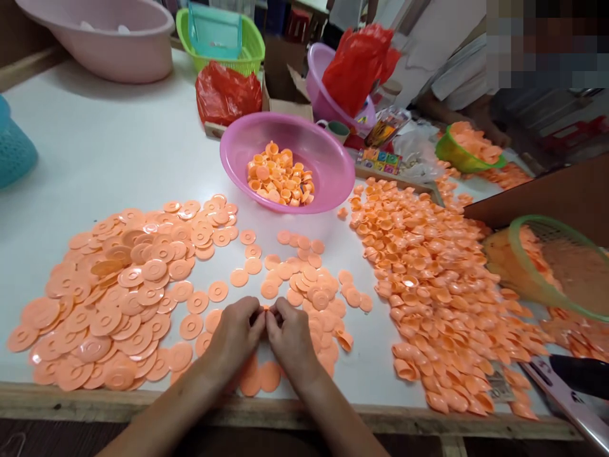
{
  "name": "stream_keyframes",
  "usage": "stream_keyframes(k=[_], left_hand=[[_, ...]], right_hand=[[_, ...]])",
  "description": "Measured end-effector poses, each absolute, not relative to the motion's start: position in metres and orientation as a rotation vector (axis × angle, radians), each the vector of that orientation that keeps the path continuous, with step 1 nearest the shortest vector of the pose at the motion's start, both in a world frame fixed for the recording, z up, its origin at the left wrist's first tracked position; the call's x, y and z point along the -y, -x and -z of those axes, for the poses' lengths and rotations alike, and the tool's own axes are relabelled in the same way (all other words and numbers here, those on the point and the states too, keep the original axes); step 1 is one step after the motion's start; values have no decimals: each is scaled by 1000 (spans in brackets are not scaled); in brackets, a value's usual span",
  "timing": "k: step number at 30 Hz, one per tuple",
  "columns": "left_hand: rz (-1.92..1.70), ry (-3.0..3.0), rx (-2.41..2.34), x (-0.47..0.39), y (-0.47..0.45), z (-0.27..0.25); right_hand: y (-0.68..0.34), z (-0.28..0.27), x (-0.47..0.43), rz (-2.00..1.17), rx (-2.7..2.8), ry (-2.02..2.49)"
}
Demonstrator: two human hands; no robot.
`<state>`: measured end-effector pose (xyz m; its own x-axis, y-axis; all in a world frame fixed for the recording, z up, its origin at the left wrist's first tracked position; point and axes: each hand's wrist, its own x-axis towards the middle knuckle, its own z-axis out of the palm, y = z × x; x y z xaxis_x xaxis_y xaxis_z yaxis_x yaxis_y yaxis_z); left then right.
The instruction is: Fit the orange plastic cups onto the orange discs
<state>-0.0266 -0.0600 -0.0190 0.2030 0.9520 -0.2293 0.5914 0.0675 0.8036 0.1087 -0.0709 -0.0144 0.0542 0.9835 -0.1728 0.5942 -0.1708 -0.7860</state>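
Observation:
My left hand (242, 327) and my right hand (288, 330) meet at the table's front middle, fingertips pinched together. Between them shows a sliver of a small orange plastic piece (265, 308); the fingers hide most of it, so its exact shape cannot be made out. Flat orange discs (321, 299) lie around and beneath the hands. To the left spreads a large heap of ringed orange discs (107, 317). A long pile of small orange cup-shaped pieces (423, 273) covers the right side. Past my hands, a pink basin (333, 171) holds several small orange cups (280, 178).
At the back are a pale pink tub (128, 51), a green basket (257, 47), red plastic bags (228, 95) and a cardboard box (288, 89). A tipped green basket (585, 266) and scissors (566, 397) lie at right. Another person's arm (438, 105) reaches near a green bowl (457, 155).

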Motion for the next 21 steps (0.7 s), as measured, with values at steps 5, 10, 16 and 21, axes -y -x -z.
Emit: stream_keyframes(k=[5, 10, 16, 21], left_hand=[[-768, -1613, -1454, 73, 34, 18], [-874, -1389, -1218, 85, 46, 0], [-1008, -1652, -1109, 97, 43, -11], [-1119, -1885, -995, 97, 29, -15]], right_hand=[[-106, 12, 92, -863, 1627, 1719], [-108, 6, 121, -499, 1626, 1435], [-115, -10, 127, -447, 1510, 1373], [-123, -8, 122, -407, 1563, 1248]])
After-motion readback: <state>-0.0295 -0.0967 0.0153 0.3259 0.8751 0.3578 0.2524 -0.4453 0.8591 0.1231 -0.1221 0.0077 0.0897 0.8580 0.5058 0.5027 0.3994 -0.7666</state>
